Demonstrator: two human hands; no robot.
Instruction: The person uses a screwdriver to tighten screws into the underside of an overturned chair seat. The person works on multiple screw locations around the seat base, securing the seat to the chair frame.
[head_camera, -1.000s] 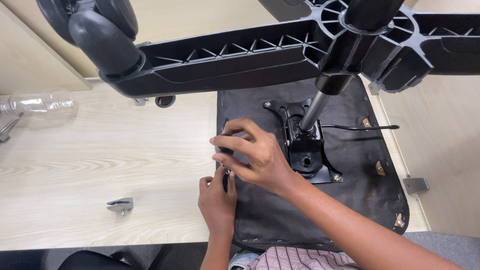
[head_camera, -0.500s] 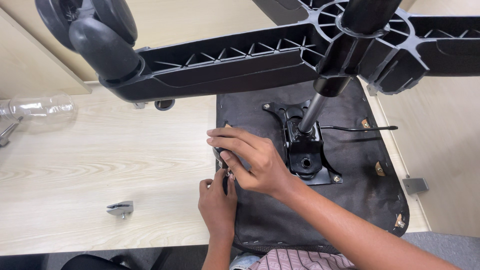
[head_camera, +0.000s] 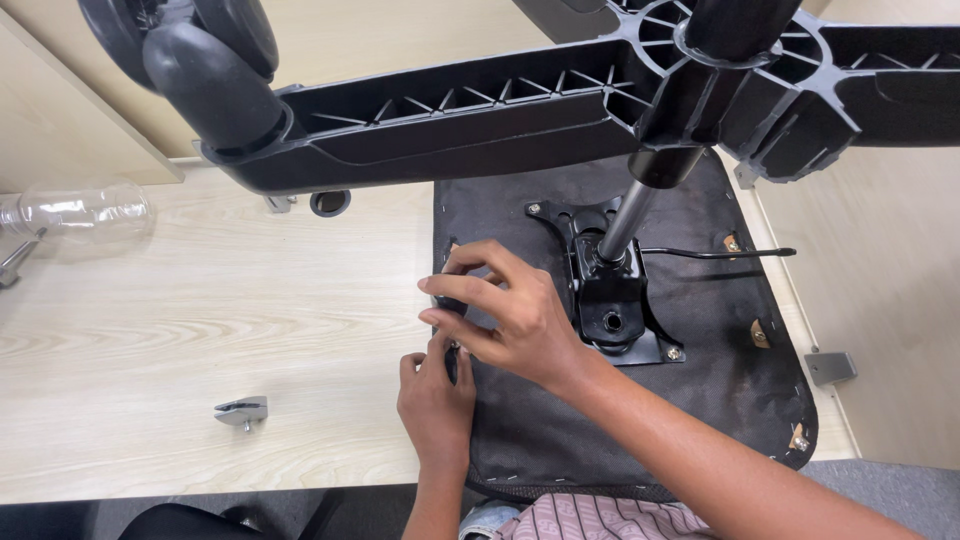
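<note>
Little shifts since before: right hand (head_camera: 510, 310) curls over the seat underside's (head_camera: 700, 400) left edge, steadying it, while left hand (head_camera: 435, 395) pinches a small part there; grip contents hidden.

One head-worn camera looks steeply down from close above the desk (head_camera: 180, 330). It faces toward 12 o'clock, with the wearer's body at 6 o'clock. The upturned chair base (head_camera: 520, 110) looms nearest the lens, across the top. No second view exists.
</note>
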